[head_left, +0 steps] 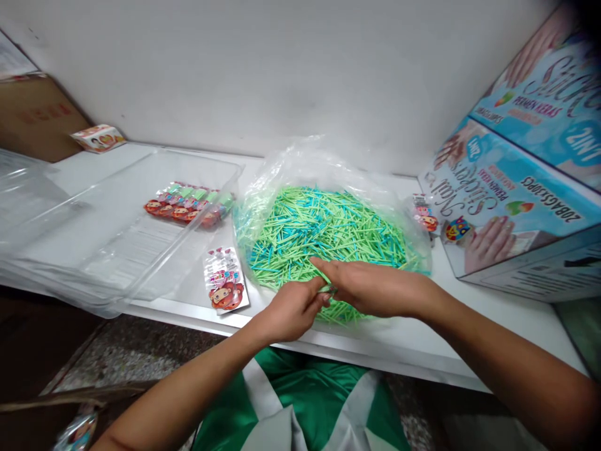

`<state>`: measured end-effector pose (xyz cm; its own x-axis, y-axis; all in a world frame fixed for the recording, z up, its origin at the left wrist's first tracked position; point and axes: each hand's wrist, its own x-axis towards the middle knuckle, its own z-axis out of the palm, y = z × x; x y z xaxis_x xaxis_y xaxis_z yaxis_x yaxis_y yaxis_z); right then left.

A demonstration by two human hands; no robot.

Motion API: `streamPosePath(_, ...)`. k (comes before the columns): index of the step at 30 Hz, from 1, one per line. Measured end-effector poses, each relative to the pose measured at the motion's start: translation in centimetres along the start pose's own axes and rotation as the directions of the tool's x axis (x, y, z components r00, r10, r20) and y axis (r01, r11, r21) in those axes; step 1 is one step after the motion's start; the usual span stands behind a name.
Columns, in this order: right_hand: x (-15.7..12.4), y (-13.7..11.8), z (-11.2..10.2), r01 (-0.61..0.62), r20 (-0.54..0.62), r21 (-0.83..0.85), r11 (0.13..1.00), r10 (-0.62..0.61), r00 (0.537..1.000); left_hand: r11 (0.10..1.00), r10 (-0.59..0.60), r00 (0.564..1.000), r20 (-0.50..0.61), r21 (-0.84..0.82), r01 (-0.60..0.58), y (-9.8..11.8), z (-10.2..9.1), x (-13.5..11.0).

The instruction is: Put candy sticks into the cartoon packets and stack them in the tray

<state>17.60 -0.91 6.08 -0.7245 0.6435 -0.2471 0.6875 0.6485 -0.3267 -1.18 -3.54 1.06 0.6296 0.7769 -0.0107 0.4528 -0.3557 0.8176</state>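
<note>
Lap: green and white clothing (305,401) shows below the table edge.
Left hand: yours (293,307), thumb and fingers closed on a few green sticks (323,275), in front of the bag's near side.
Right hand: yours (370,285), back turned up, fingertips meeting the left at the same sticks; your grip is hidden, so you cannot tell whether it is closed.
Table: white top (511,307) under everything you work with.
Loose packet: printed packet (225,282) lies flat, left of your left hand.
Stick heap: green and blue sticks (323,222) fill an open clear bag (310,160), just beyond your hands.
Tray: clear plastic tray (164,263) left of the bag; a row of printed packets (183,213) shows through it, inside or behind, you cannot tell.
Right side: blue printed boxes (530,213), stacked; small packet (425,219) between bag and boxes.
Far left: small orange-white box (98,138) beside a brown carton (37,119).
Back: pale wall (282,69).
</note>
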Motion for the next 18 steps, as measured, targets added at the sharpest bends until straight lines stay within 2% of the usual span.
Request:
streamPosePath(1, 0.1, 0.3, -0.3, 0.037, 0.006, 0.065, 0.997, -0.037, 0.999, 0.987, -0.016, 1.000, 0.022, -0.159, 0.019, -0.1, 0.1, 0.1)
streamPosePath(3, 0.3, 0.7, -0.7, 0.078, 0.004, 0.191, 0.978, -0.080, 0.997, 0.896, -0.048, 0.997, 0.059, -0.438, 0.069, -0.3, 0.5, 0.2)
streamPosePath(5, 0.7, 0.7, -0.2, 0.045, -0.063, 0.258, 0.965, -0.030, 0.998, 0.784, -0.091, 0.991, 0.099, -0.607, 0.133, -0.5, 1.1, 0.4)
streamPosePath(8, 1.9, 0.1, 1.4, -0.078, -0.238, 0.227, 0.971, 0.133, 0.962, 0.671, -0.136, 0.974, 0.183, -0.706, 0.227, -0.8, 2.1, 0.6)
streamPosePath(9, 2.2, -0.1, 2.0, -0.092, -0.269, 0.216, 0.972, 0.149, 0.951, 0.643, -0.146, 0.967, 0.208, -0.723, 0.252, -0.9, 2.5, 0.6)
streamPosePath(12, 2.9, -0.5, 3.1, -0.093, -0.339, 0.292, 0.952, 0.194, 0.921, 0.573, -0.202, 0.963, 0.177, -0.777, 0.262, -1.3, 3.1, 0.6)
streamPosePath(14, 2.7, -0.3, 3.4, -0.102, -0.367, 0.468, 0.878, 0.298, 0.881, 0.560, -0.263, 0.961, 0.090, -0.796, 0.228, -1.6, 3.3, 0.5)
streamPosePath(16, 2.1, 0.0, 3.7, -0.098, -0.323, 0.672, 0.734, 0.409, 0.854, 0.584, -0.301, 0.954, 0.002, -0.790, 0.186, -1.8, 3.3, 0.3)
streamPosePath(18, 1.5, 0.2, 4.2, -0.079, -0.249, 0.804, 0.589, 0.454, 0.855, 0.621, -0.301, 0.951, -0.065, -0.771, 0.143, -1.9, 3.2, 0.2)
